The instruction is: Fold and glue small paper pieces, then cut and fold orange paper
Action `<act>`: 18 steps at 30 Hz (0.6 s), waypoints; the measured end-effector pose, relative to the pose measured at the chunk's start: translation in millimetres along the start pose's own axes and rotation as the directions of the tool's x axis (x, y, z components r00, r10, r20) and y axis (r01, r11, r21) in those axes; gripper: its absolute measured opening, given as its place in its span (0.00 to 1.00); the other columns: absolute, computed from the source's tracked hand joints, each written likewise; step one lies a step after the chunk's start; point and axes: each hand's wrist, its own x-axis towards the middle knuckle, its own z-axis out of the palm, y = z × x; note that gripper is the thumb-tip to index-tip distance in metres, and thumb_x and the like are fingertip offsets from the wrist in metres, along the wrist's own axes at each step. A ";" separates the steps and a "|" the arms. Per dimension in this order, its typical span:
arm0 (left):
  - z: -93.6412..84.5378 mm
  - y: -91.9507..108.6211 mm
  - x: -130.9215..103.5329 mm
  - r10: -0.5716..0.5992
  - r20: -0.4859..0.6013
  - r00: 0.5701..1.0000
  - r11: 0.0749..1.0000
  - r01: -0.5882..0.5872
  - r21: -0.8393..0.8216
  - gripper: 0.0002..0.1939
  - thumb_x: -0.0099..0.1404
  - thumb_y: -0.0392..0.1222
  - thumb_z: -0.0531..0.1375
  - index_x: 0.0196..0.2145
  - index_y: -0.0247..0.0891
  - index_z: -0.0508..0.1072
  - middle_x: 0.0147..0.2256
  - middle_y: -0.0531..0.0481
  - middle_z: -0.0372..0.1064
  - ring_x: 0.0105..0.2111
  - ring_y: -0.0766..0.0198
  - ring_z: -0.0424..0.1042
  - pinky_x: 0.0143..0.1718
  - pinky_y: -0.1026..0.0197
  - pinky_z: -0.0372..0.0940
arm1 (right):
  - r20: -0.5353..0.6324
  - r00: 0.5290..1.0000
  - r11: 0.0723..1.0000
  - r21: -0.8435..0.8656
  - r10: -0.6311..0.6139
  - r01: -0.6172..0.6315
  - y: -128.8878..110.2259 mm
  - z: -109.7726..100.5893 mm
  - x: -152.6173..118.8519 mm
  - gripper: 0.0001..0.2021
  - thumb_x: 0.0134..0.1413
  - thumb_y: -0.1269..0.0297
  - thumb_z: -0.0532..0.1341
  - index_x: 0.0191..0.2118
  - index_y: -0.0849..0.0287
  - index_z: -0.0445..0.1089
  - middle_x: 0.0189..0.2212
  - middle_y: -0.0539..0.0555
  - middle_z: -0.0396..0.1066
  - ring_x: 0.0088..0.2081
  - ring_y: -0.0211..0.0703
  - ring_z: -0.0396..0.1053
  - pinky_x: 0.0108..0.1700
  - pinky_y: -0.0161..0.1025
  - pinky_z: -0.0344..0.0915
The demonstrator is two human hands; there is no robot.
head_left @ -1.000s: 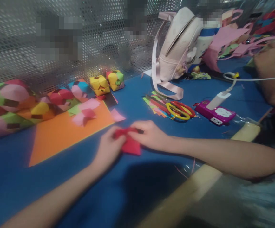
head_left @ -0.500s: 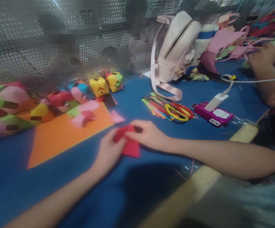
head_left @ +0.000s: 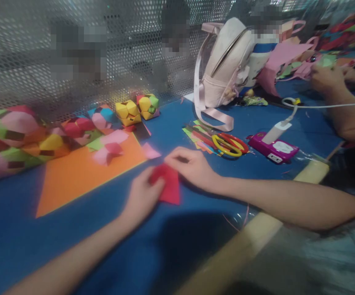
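Observation:
A small piece of folded red paper (head_left: 171,186) is between my hands over the blue table (head_left: 109,250). My left hand (head_left: 142,192) grips its left side, thumb on top and fingers partly hidden underneath. At the paper's upper edge, my right hand (head_left: 192,166) pinches with thumb and index finger together. Just left of my hands lies a large orange sheet (head_left: 82,176) with pink and green folded pieces (head_left: 111,149) on it. A loose pink scrap (head_left: 150,150) rests beyond my left hand.
Folded paper balls (head_left: 128,112) line the perforated metal screen (head_left: 128,53). Scissors (head_left: 230,144) lie on coloured strips, beside a purple power adapter (head_left: 272,148) with a white cable. Behind stand a pale backpack (head_left: 226,65) and a bottle (head_left: 258,61). Another person's hands (head_left: 329,78) work at right.
My right hand has shifted slightly up and off the paper's face to its upper edge, uncovering more red. The other person's hands have moved, raising a pale green piece.

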 end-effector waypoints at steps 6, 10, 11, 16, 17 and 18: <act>0.1 -2.9 1.5 -0.053 -0.010 0.999 0.994 0.051 -0.092 0.06 0.57 0.40 0.56 0.32 0.36 0.70 0.28 0.55 0.67 0.28 0.65 0.64 0.29 0.64 0.58 | 0.018 0.994 0.994 0.018 0.107 -0.107 0.3 -3.1 4.6 0.08 0.51 0.61 0.63 0.34 0.59 0.67 0.29 0.48 0.68 0.30 0.35 0.64 0.34 0.35 0.63; -0.2 -2.5 1.3 -0.046 -0.013 0.999 0.996 0.045 -0.076 0.05 0.57 0.39 0.56 0.31 0.37 0.70 0.27 0.56 0.66 0.27 0.66 0.63 0.29 0.64 0.57 | 0.085 0.990 0.990 -0.095 0.112 -0.104 5.1 2.7 -0.1 0.07 0.48 0.66 0.63 0.30 0.58 0.61 0.25 0.46 0.63 0.28 0.35 0.60 0.32 0.35 0.60; -0.3 -2.5 1.3 -0.045 -0.010 0.999 0.996 0.044 -0.076 0.05 0.57 0.38 0.56 0.31 0.37 0.70 0.27 0.56 0.66 0.28 0.66 0.63 0.29 0.64 0.57 | 0.082 0.993 0.991 -0.110 0.088 -0.079 6.6 3.6 -1.2 0.06 0.49 0.68 0.61 0.29 0.57 0.60 0.25 0.46 0.62 0.28 0.35 0.60 0.32 0.35 0.60; -0.5 -4.3 2.5 -0.034 -0.004 0.999 0.996 0.034 -0.080 0.06 0.57 0.37 0.56 0.33 0.37 0.71 0.28 0.56 0.66 0.29 0.66 0.64 0.30 0.64 0.58 | 0.122 0.975 0.969 -0.147 -0.183 0.200 13.7 4.3 -3.9 0.06 0.50 0.76 0.54 0.28 0.57 0.60 0.29 0.49 0.62 0.33 0.37 0.62 0.37 0.37 0.61; -0.5 -4.7 2.8 -0.033 -0.003 0.999 0.996 0.033 -0.080 0.06 0.57 0.37 0.56 0.33 0.37 0.71 0.28 0.56 0.67 0.29 0.66 0.64 0.30 0.64 0.58 | 0.137 0.962 0.954 -0.154 -0.238 0.258 14.8 4.2 -4.2 0.07 0.50 0.77 0.53 0.28 0.57 0.60 0.30 0.50 0.62 0.34 0.38 0.63 0.38 0.37 0.61; -0.5 -4.9 3.1 -0.033 -0.003 0.999 0.996 0.033 -0.083 0.06 0.57 0.37 0.56 0.32 0.38 0.71 0.27 0.57 0.66 0.28 0.67 0.63 0.30 0.65 0.58 | 0.149 0.949 0.940 -0.161 -0.278 0.301 15.5 4.0 -4.5 0.08 0.50 0.78 0.53 0.28 0.57 0.61 0.30 0.51 0.63 0.35 0.38 0.63 0.39 0.37 0.61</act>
